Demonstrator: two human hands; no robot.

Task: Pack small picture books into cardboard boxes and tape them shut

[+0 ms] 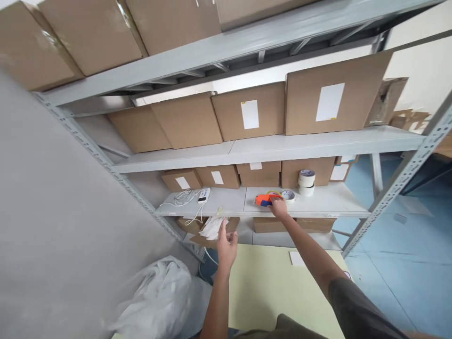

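The orange-and-blue tool [263, 200] pointed to the left, its length along the shelf [233, 200]; the right hand [278, 207] was grasping its right end. The left hand [227, 246] was open.

Power strip [204, 195] left of tape rolls [306, 189]

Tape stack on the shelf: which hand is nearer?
The right hand. It is just left of the tape stack, fingers on the orange tool. The left hand is farther left, open, in front of the shelf.
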